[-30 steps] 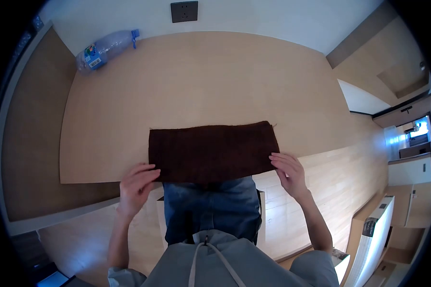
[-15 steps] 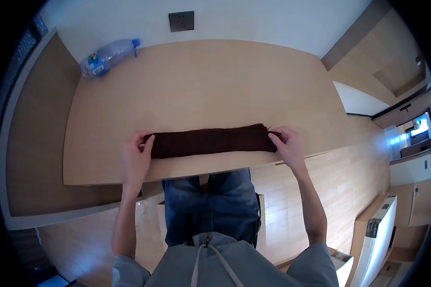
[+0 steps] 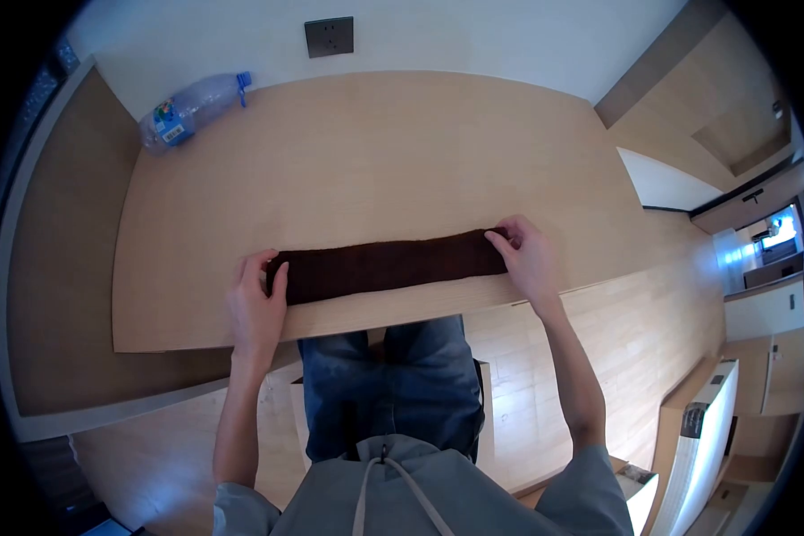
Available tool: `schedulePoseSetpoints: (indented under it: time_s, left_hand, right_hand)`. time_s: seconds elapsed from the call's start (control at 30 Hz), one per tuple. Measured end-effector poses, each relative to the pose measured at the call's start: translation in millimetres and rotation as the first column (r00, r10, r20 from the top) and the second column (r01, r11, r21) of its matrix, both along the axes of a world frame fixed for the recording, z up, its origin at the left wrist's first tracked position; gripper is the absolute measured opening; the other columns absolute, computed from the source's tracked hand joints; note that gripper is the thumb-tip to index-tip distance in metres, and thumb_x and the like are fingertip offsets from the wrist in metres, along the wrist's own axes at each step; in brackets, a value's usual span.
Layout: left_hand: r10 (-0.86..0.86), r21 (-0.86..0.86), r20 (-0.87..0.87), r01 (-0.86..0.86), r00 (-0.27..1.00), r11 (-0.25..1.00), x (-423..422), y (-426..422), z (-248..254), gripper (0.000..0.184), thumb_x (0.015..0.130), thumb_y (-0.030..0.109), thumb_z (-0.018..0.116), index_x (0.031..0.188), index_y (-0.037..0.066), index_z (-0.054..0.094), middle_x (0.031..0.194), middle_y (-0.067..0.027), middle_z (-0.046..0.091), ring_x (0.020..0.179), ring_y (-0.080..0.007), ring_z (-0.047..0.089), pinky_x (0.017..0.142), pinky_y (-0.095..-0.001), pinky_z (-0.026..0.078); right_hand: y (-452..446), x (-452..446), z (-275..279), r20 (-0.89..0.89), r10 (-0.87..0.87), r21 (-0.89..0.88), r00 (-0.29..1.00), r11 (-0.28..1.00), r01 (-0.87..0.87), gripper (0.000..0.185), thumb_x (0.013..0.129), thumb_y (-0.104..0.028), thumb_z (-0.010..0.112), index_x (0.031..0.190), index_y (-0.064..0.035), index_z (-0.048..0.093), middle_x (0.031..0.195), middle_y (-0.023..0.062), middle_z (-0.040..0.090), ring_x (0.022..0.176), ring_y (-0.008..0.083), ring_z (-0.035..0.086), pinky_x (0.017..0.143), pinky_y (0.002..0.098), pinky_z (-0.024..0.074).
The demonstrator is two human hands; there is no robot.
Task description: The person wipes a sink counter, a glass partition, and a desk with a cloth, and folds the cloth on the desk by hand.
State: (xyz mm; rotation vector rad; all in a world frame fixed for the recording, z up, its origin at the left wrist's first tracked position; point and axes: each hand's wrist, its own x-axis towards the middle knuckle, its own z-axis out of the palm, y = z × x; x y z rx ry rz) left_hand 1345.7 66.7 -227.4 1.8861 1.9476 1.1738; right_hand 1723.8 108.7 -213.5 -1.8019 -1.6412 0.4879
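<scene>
A dark brown folded cloth (image 3: 389, 267) lies as a long flat strip near the front edge of the wooden desk (image 3: 375, 161). My left hand (image 3: 259, 308) is at its left end, fingers curled over the end and thumb pressed on the near side. At the opposite end, my right hand (image 3: 529, 259) pinches the upper right corner between thumb and fingers. That right end is partly covered by the hand.
A clear plastic bottle (image 3: 192, 112) with a blue cap lies on its side at the desk's back left. Behind it, a dark wall socket (image 3: 329, 37) sits on the white wall. A wooden side panel (image 3: 71, 241) borders the left.
My right hand has moved up slightly to the cloth's upper right corner, and that end now sits a little higher. The left end has shifted slightly down with my left hand.
</scene>
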Motion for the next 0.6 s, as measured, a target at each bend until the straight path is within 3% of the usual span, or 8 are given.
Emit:
schedulePoseSetpoints:
  time_s: [0.17, 0.2, 0.27, 0.3, 0.37, 0.43, 0.5, 0.6]
  left_hand:
    - [0.009, -0.098, 0.002, -0.009, 1.0, 0.995, -1, 5, 6, 0.019, 0.091, 0.01, 0.07, 0.108, 0.002, 0.065, 0.099, -0.0157, 0.065, 0.087, -0.0324, 0.066, 0.073, -0.0406, 0.053]
    - [0.022, -0.126, 0.007, -0.021, 1.0, 0.992, 1, 7, 8, 0.019, 0.092, 0.01, 0.07, 0.108, 0.003, 0.065, 0.101, -0.0159, 0.065, 0.09, -0.033, 0.066, 0.076, -0.0412, 0.053]
    - [0.048, 0.095, -0.165, -0.033, 0.985, 0.995, 10, 8, 16, 0.021, 0.091, 0.009, 0.069, 0.111, 0.003, 0.065, 0.11, -0.0155, 0.065, 0.1, -0.0343, 0.065, 0.083, -0.0432, 0.053]
    - [0.073, 0.203, -0.247, -0.022, 0.966, 0.979, 16, 8, 18, 0.022, 0.091, 0.009, 0.069, 0.112, 0.003, 0.065, 0.114, -0.0153, 0.065, 0.105, -0.035, 0.064, 0.087, -0.0442, 0.053]
    - [-0.1, 0.167, -0.366, 0.171, 0.925, 0.971, 31, 5, 8, 0.032, 0.091, 0.01, 0.067, 0.121, 0.002, 0.062, 0.125, -0.0164, 0.06, 0.118, -0.0378, 0.058, 0.097, -0.0472, 0.048]
    - [-0.246, 0.068, -0.402, 0.297, 0.882, 0.952, 52, 2, 3, 0.041, 0.092, 0.012, 0.064, 0.13, 0.0, 0.056, 0.137, -0.0194, 0.054, 0.131, -0.0401, 0.049, 0.107, -0.0496, 0.041]
    - [-0.355, -0.058, -0.354, 0.358, 0.865, 0.932, 74, 6, 3, 0.051, 0.095, 0.016, 0.06, 0.141, -0.004, 0.047, 0.148, -0.0243, 0.045, 0.142, -0.0421, 0.038, 0.117, -0.0515, 0.032]
    - [-0.354, -0.145, -0.378, 0.323, 0.856, 0.935, 81, 15, -2, 0.064, 0.096, 0.025, 0.057, 0.147, -0.008, 0.037, 0.154, -0.0261, 0.037, 0.148, -0.0432, 0.027, 0.121, -0.0525, 0.023]
  right_hand:
    - [8, 0, -9, -0.01, -0.019, -0.045, 1.0, 0.999, 0.018, 0.026, 0.086, -0.02, 0.078, 0.101, -0.0018, 0.067, 0.082, 0.0127, 0.068, 0.074, 0.0266, 0.065, 0.07, 0.0382, 0.0524]
    - [8, -1, -10, 0.039, -0.048, 0.078, 0.998, 0.996, 0.045, 0.025, 0.086, -0.02, 0.077, 0.102, -0.002, 0.067, 0.086, 0.0132, 0.069, 0.079, 0.0277, 0.065, 0.073, 0.0393, 0.0523]
    - [0, -12, -8, 0.12, -0.127, 0.319, 0.985, 0.944, 0.083, 0.025, 0.087, -0.019, 0.075, 0.104, -0.0025, 0.067, 0.095, 0.0144, 0.069, 0.087, 0.0299, 0.065, 0.078, 0.0415, 0.052]
    - [-8, -19, -3, 0.201, -0.094, 0.339, 0.975, 0.94, 0.021, 0.025, 0.087, -0.019, 0.074, 0.105, -0.0024, 0.067, 0.1, 0.015, 0.069, 0.093, 0.0308, 0.065, 0.082, 0.0424, 0.0517]
    - [-25, -38, 5, 0.361, -0.036, 0.362, 0.932, 0.926, -0.104, 0.026, 0.088, -0.018, 0.072, 0.108, -0.0023, 0.068, 0.111, 0.0161, 0.068, 0.104, 0.0326, 0.064, 0.089, 0.0444, 0.0512]
    - [-33, -70, -7, 0.416, 0.194, 0.364, 0.888, 0.86, -0.358, 0.029, 0.09, -0.017, 0.067, 0.115, -0.0015, 0.068, 0.12, 0.0167, 0.067, 0.115, 0.0332, 0.063, 0.097, 0.0447, 0.0501]
    - [-34, -96, -15, 0.381, 0.273, 0.313, 0.883, 0.861, -0.401, 0.036, 0.091, -0.015, 0.065, 0.125, -0.0014, 0.064, 0.13, 0.0188, 0.062, 0.127, 0.0332, 0.057, 0.106, 0.0444, 0.045]
    - [-25, -108, -21, 0.412, 0.252, 0.25, 0.875, 0.893, -0.375, 0.046, 0.092, -0.019, 0.064, 0.135, -0.0031, 0.057, 0.139, 0.0204, 0.055, 0.135, 0.0352, 0.049, 0.111, 0.0503, 0.0383]
